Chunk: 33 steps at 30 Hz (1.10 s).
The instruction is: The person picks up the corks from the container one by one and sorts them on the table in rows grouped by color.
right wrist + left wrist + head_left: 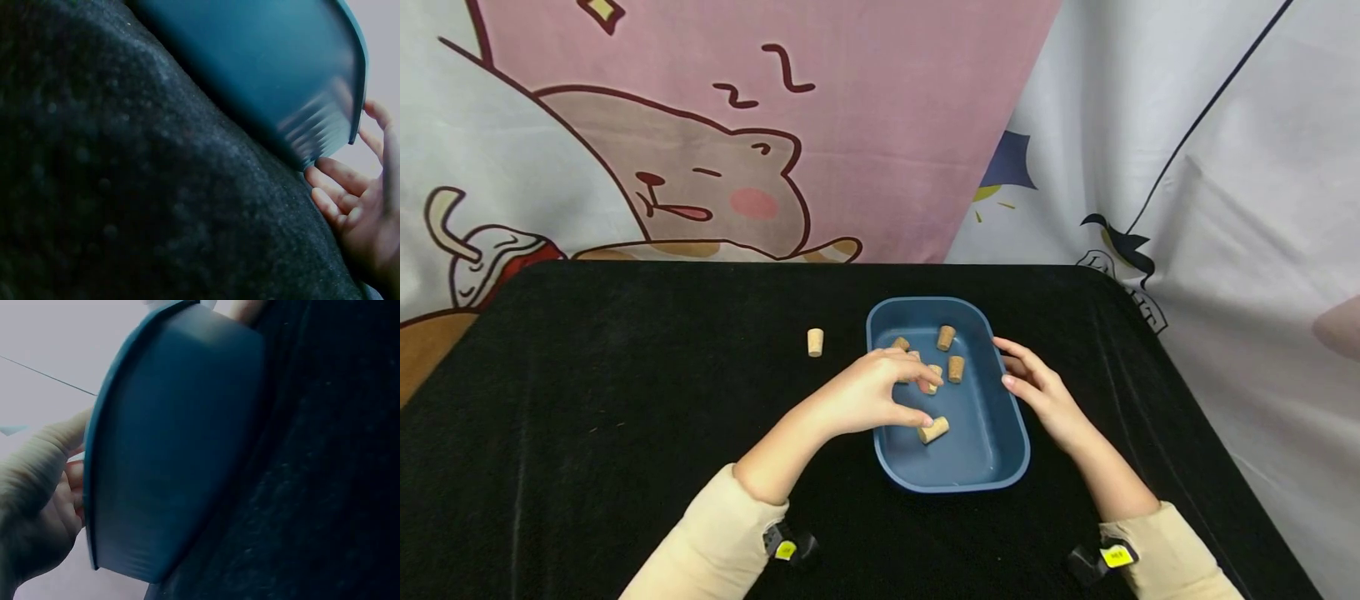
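Note:
A blue plastic tub [992, 450] holds several cork stoppers, among them one cork [946, 337] toward the far end and another cork [937, 432] nearer the front. My left hand [880, 392] reaches over the tub's left rim with thumb and fingers spread apart. Its thumb tip is right at the front cork, while the fingertips overlap other corks and partly hide them. On the opposite side my right hand [1037, 392] rests its fingertips against the tub's right rim. The right wrist view shows those fingers [340, 175] loosely extended by the tub's outer wall [250, 62].
One more cork [815, 342] stands on the black cloth [625, 433] left of the tub. Behind the table hangs a printed curtain [880, 167] with a sleeping cartoon animal. Both sleeves carry small wrist cameras.

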Motion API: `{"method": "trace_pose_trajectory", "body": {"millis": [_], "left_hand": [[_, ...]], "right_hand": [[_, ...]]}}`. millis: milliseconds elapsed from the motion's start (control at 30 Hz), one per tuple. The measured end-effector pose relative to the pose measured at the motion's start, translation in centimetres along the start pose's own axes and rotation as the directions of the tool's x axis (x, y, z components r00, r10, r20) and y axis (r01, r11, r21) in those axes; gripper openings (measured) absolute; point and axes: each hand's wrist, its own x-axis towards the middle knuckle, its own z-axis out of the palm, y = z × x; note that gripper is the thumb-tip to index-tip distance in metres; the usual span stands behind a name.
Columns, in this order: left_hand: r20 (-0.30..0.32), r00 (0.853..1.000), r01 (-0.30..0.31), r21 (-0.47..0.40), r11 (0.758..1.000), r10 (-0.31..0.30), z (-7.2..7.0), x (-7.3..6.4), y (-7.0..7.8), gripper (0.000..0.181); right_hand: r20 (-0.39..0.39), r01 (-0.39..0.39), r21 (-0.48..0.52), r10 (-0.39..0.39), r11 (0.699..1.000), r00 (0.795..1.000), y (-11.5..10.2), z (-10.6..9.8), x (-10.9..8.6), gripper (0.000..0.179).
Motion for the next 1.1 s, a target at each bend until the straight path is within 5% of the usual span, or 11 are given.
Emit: {"method": "trace_pose_trajectory", "body": {"millis": [433,733,1100], "left_hand": [[0.088,0.995,0.025,0.211,0.977,-0.044,0.7,1.1,0.0,0.041],[0.208,0.963,0.125,0.220,0.968,-0.172,0.7,2.4,0.5,0.040],[0.223,0.948,0.140,0.357,0.924,-0.229,1.4,3.0,0.4,0.038]], "right_hand": [[0.000,0.005,-0.001,-0.005,1.000,1.000,0.0,0.0,0.0,0.050],[-0.001,0.000,0.012,0.000,1.000,1.000,0.1,0.0,-0.1,0.049],[-0.001,-0.011,0.012,0.011,1.000,1.000,-0.1,0.1,0.1,0.049]]}}
